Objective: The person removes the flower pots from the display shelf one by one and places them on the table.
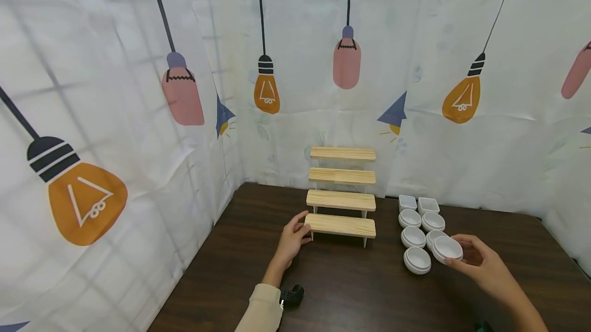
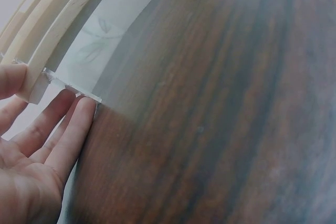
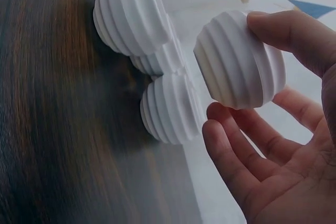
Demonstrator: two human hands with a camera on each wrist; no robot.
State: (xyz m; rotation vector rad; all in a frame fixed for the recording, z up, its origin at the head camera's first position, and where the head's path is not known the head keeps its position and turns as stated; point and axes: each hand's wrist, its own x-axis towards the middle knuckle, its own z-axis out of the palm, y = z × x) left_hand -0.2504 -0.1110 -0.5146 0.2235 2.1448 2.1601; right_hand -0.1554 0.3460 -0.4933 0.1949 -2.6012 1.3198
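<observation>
A tiered display stand [image 1: 340,225] has several pale wooden planks on clear supports and stands near the back wall. My left hand [image 1: 291,239] grips the left end of its lowest plank [image 2: 34,85]. In the left wrist view, the fingers lie against the clear support [image 2: 73,88] below the plank. On the right, my right hand [image 1: 482,265] holds a small white ribbed pot [image 3: 239,61] between thumb and fingers, raised off the table. Several similar round white pots [image 1: 417,259] stand in two rows just left of that hand.
Two square white pots [image 1: 407,202] [image 1: 428,205] stand at the back of the rows. The dark wood-grain table [image 1: 360,291] meets a white curtain [image 1: 295,132] printed with hanging lamps at the back and left. A black band [image 1: 292,295] circles the left wrist.
</observation>
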